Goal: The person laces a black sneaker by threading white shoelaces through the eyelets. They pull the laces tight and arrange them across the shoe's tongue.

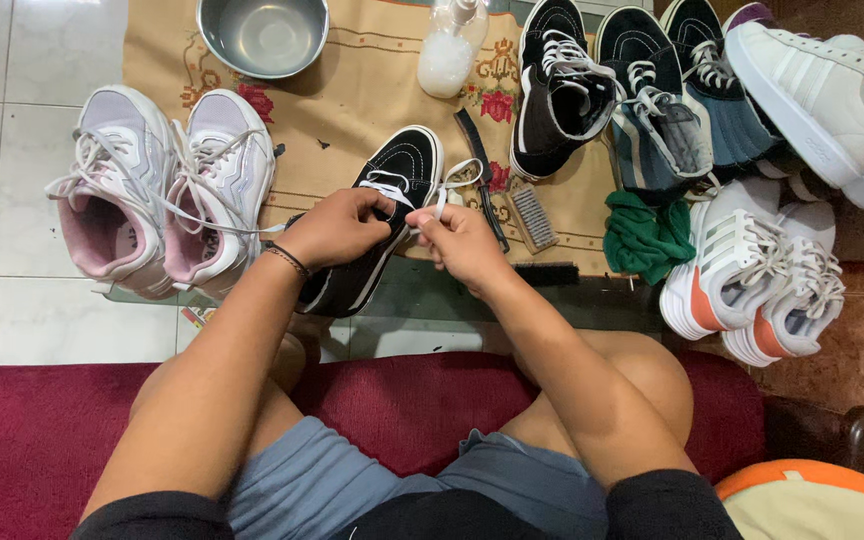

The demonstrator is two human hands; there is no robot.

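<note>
The left hand (337, 228) is resting its closed grip on a black canvas sneaker with white stitching (382, 215), which is lying over the edge of a tan patterned mat (372, 90). The right hand (462, 243) is pinching a white shoelace (457, 178), seemingly between thumb and forefinger. A small wire brush (532, 215) is lying just beside it.

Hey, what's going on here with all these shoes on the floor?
A seated person holds a black canvas sneaker with white stitching over a tan patterned mat. The left hand and the right hand both pinch its white lace at the eyelets. Pale pink-lined sneakers lie at the left; a steel bowl, a clear plastic bottle, a small brush and a green cloth sit nearby.
</note>
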